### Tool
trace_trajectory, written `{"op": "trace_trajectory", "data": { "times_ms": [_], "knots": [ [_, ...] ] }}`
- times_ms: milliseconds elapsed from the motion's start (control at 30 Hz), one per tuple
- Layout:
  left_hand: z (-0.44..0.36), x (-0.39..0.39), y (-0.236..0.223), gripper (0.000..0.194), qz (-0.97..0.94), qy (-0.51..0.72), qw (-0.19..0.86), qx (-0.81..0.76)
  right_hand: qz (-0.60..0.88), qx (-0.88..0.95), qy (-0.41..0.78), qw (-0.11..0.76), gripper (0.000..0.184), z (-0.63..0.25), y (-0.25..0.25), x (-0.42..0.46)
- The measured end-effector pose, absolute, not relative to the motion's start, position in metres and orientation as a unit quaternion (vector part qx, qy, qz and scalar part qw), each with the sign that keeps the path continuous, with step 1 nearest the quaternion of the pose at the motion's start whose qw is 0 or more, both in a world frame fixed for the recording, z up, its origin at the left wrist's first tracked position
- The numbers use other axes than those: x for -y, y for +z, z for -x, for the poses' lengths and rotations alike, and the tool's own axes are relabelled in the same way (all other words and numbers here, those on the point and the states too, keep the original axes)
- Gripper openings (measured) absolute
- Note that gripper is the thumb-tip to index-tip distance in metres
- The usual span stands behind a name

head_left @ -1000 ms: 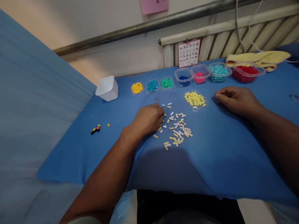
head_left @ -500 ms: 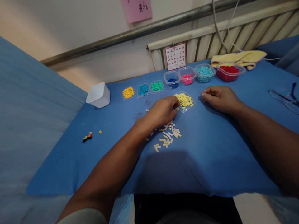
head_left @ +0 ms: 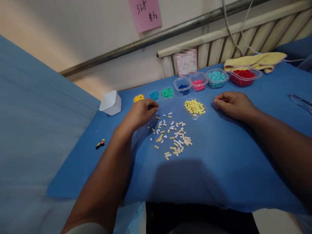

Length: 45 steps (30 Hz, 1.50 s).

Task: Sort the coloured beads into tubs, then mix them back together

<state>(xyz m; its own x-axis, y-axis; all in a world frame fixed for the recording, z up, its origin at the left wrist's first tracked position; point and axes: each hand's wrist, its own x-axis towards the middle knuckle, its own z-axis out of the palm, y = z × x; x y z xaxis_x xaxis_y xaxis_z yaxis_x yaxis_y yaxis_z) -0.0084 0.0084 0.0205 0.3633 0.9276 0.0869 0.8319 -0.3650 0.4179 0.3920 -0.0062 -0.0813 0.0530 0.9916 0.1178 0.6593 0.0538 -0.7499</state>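
My left hand (head_left: 140, 113) hovers low over the blue cloth with its fingers curled in a pinch. It sits just in front of the small tray of yellow bricks (head_left: 137, 97) and at the far-left edge of a loose pile of white and pale-yellow bricks (head_left: 172, 136). What its fingertips hold is hidden. My right hand (head_left: 234, 104) rests on the cloth in a loose fist, just right of a clear tray of pale-yellow bricks (head_left: 194, 108).
Along the back stand trays of blue (head_left: 154, 95), green (head_left: 167, 93), dark blue (head_left: 182, 86), pink (head_left: 198, 84), light blue (head_left: 216, 78) and red (head_left: 245, 77) bricks. A white tub (head_left: 110, 102) stands far left, a few stray pieces (head_left: 100, 143) near the left edge, and a yellow cloth (head_left: 255, 60) behind.
My left hand went from the loose pile to the pale-yellow tray, then swung left to the pile's far-left edge. My right hand stayed put. The camera shifted.
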Motion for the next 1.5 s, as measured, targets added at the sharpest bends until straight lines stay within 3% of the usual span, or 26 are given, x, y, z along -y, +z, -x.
{"op": "trace_trajectory", "data": {
  "times_ms": [133,267,467,867,1033,1133,1300,1400,1500],
  "knots": [
    [0.057,0.015,0.013,0.016,-0.774,0.101,0.221,-0.585,0.652,0.637,0.247,0.328,0.02,-0.391,-0.081,0.008],
    [0.059,0.035,0.0,0.025,-0.794,0.068,0.285,-0.533,0.683,0.613,0.228,0.326,0.022,-0.389,-0.08,0.01],
    [0.046,0.041,-0.008,0.023,-0.857,0.015,0.206,-0.472,0.686,0.61,0.19,0.349,0.021,-0.388,-0.083,0.013],
    [0.04,0.054,-0.026,0.022,-0.842,0.158,0.259,-0.446,0.677,0.635,0.118,0.355,0.026,-0.378,-0.076,0.028],
    [0.032,0.046,-0.042,0.037,-0.857,0.253,0.18,-0.411,0.568,0.741,0.071,0.352,0.037,-0.335,-0.057,0.057],
    [0.027,0.037,-0.055,0.055,-0.837,0.268,0.151,-0.453,0.453,0.831,0.096,0.309,0.054,-0.289,-0.056,0.065],
    [0.011,0.037,-0.068,0.075,-0.827,0.203,0.241,-0.465,0.458,0.835,0.191,0.237,0.088,-0.23,-0.069,0.04],
    [0.006,0.039,-0.069,0.07,-0.814,0.302,0.323,-0.378,0.408,0.849,0.248,0.228,0.085,-0.218,-0.071,0.025],
    [0.009,0.034,-0.07,0.07,-0.728,0.407,0.391,-0.39,0.394,0.842,0.279,0.241,0.08,-0.219,-0.066,0.021]
  ]
}}
